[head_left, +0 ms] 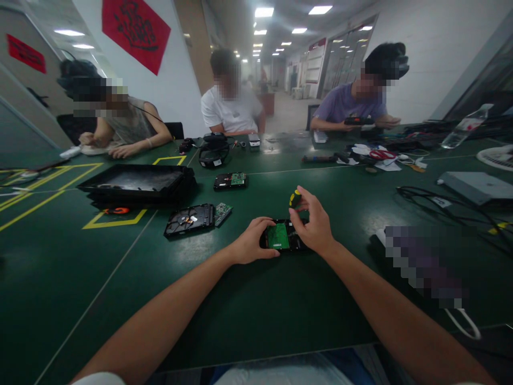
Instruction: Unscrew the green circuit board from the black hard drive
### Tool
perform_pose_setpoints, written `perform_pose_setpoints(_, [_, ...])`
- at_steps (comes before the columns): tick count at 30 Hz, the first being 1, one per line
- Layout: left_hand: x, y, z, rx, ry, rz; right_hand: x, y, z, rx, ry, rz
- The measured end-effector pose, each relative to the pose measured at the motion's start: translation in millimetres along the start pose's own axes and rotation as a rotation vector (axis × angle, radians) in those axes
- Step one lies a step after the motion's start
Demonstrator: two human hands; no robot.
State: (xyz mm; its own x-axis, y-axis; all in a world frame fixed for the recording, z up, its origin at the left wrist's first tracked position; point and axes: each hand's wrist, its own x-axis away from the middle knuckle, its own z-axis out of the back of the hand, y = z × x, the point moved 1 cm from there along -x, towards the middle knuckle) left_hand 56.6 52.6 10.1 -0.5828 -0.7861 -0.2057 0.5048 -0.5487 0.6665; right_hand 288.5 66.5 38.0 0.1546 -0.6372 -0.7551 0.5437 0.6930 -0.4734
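Note:
A hard drive with a green circuit board (279,237) lies on the green table in front of me. My left hand (252,241) grips its left end, thumb along the near edge and fingers on the far edge. Above the drive's right part, my right hand (315,222) pinches a short screwdriver (295,199) with a yellow and black handle. The screwdriver is held roughly upright; its tip is hidden behind my fingers, so I cannot tell whether it touches the drive. To the left rest another hard drive (190,220) and a loose circuit board (223,213) beside it.
A third hard drive (231,181) lies farther back. Stacked black trays (136,182) stand left. At right are a blurred-out phone-like object (425,264), black cables (444,200), a grey box (479,187) and a bottle (467,127). Several people sit across the table.

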Motion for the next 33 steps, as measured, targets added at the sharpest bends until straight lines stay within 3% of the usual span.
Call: perform_pose_setpoints(33, [-0.5,-1.7,-1.0,0.001,-0.001,-0.007,0.2,0.4,0.8,0.014,0.030,0.016])
